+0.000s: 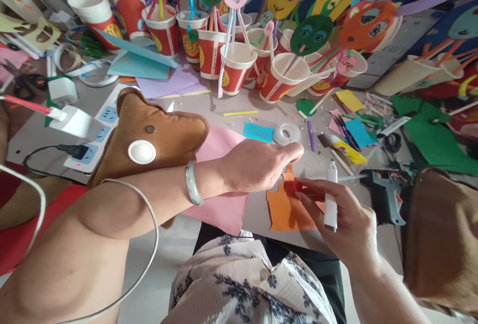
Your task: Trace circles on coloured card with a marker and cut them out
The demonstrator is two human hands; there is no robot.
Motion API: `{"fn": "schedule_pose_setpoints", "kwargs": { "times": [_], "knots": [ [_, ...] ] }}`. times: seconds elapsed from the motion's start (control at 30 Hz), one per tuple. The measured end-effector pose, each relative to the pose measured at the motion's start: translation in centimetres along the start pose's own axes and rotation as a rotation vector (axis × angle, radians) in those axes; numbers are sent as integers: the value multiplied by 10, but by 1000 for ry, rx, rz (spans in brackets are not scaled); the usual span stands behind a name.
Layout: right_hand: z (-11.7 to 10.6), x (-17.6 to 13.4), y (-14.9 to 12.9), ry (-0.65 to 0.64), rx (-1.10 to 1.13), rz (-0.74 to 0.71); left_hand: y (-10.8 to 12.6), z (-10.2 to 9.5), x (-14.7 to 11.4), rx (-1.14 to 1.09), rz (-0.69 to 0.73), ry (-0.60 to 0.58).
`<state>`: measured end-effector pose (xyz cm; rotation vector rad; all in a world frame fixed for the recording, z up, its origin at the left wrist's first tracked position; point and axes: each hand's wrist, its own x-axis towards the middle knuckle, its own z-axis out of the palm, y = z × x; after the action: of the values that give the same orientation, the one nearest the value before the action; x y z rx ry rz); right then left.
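My left hand (261, 163) is closed above the table, its fingertips curled out of sight, so what it holds, if anything, is hidden. To its lower right, my right hand (347, 219) grips a white marker (330, 199) that stands upright between the fingers. A small red cap-like piece (293, 186) is pinched between thumb and forefinger of that same hand. Beneath both hands lies an orange paper sheet (280, 210) with a cut, wavy edge. Pink paper (224, 212) lies under my left wrist.
Red paper cups (235, 72) with painted paper faces crowd the back. A brown stuffed cushion (168, 130) and a power strip (87, 152) lie left. Near my hands are a tape roll (287, 134), a glue bottle (347, 149) and a glue gun (384, 194). A white cable (155, 244) crosses my left arm.
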<state>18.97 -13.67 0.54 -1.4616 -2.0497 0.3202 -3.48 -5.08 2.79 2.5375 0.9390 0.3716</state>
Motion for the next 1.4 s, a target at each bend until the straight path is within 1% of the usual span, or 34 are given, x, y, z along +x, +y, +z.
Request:
{"fn": "schedule_pose_setpoints", "kwargs": {
  "times": [0.1,0.2,0.37,0.47,0.53,0.63,0.9,1.03,1.17,1.4],
  "knots": [
    [-1,0,-4,-26,-17,14,0,0,0,7,-4,-5],
    [-1,1,-6,-13,-6,13,0,0,1,5,-2,-7],
    [0,3,-6,-21,19,21,1,0,1,-30,21,-45],
    [0,3,-5,-28,28,15,2,-4,0,-105,69,-96],
    [1,3,-3,-23,19,5,3,-7,-1,-168,101,-151],
    [2,2,1,-7,6,-17,5,-11,-3,-235,127,-208],
    [2,0,5,2,-40,-30,8,-13,-4,-230,153,-271],
    [2,0,5,-6,-32,-13,6,-8,-4,-225,183,-257],
    [2,1,4,-13,-27,-14,3,-3,-4,-171,200,-248],
    [1,2,4,3,-42,-57,3,-4,-5,-182,226,-243]
  ]
}}
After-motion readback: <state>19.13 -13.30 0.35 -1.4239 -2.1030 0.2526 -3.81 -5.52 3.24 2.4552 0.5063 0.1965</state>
